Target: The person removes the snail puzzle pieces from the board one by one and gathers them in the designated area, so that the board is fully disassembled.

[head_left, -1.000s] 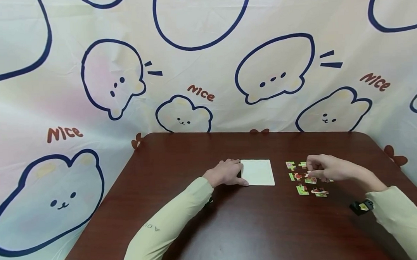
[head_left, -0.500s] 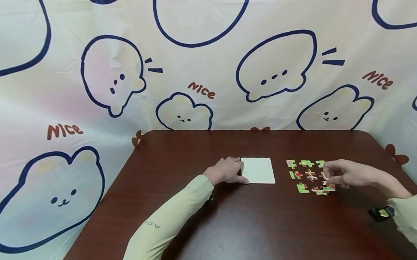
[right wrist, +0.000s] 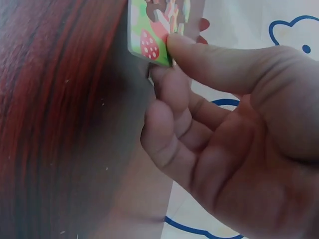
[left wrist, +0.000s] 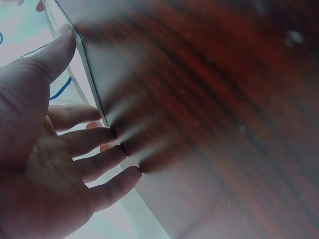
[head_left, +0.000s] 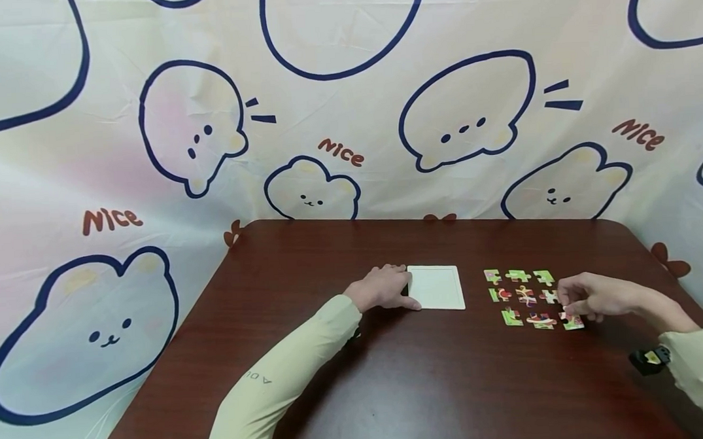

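Note:
My right hand (head_left: 605, 293) pinches the lower-right corner puzzle piece (head_left: 572, 322) between thumb and fingertips at its edge. In the right wrist view this puzzle piece (right wrist: 149, 42) is green with a red strawberry print. Beside the fingertips lies another puzzle piece (head_left: 548, 296), in the right end of the middle row. My left hand (head_left: 384, 289) rests at the left side of a square white puzzle tray (head_left: 435, 288). Its thumb is at the near-left corner, while the other fingers are spread fairly straight, fingertips on the table beside the tray's edge (left wrist: 85, 74).
Several other colourful puzzle pieces (head_left: 525, 294) lie in spaced rows to the right of the tray. All of it is on a dark brown wooden table (head_left: 453, 385). A cartoon-printed cloth (head_left: 371, 127) hangs behind the table and along its sides.
My right hand has moved right and toward me across the pieces. The lower-right corner piece has shifted right, apart from its neighbour, and the rows now stand spaced. My left hand stays at the tray.

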Demonstrator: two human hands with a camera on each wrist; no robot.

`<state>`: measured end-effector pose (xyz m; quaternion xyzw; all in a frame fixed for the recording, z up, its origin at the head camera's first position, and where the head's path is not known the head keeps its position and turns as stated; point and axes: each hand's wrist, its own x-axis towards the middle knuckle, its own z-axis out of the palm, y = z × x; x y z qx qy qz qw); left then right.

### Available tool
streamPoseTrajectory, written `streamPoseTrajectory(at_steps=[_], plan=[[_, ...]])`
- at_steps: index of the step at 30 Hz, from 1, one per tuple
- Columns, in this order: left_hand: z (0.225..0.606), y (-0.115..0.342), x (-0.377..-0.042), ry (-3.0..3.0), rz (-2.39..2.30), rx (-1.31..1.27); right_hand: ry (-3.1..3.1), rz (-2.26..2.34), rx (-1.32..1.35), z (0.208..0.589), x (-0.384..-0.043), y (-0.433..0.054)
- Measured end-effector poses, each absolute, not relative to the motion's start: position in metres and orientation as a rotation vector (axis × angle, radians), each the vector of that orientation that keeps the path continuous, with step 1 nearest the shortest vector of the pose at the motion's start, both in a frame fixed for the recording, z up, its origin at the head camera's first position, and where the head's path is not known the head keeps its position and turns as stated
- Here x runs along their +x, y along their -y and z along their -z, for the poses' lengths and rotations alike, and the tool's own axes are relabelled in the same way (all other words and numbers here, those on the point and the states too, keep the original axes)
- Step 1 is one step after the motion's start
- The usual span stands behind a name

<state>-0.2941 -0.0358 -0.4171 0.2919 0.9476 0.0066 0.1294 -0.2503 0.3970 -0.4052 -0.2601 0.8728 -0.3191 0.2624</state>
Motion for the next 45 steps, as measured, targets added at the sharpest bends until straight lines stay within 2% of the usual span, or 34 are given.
streamPoseTrajectory(at_steps=[26, 45], plan=[[0.416, 0.034, -0.295, -2.755, -0.021, 0.859, -2.526, 0.663, -0.397, 0.411, -0.246, -0.38], [0.411, 0.042, -0.296, -2.742, -0.146, 0.898, -2.821, 0.631, -0.442, 0.389, -0.252, -0.381]])
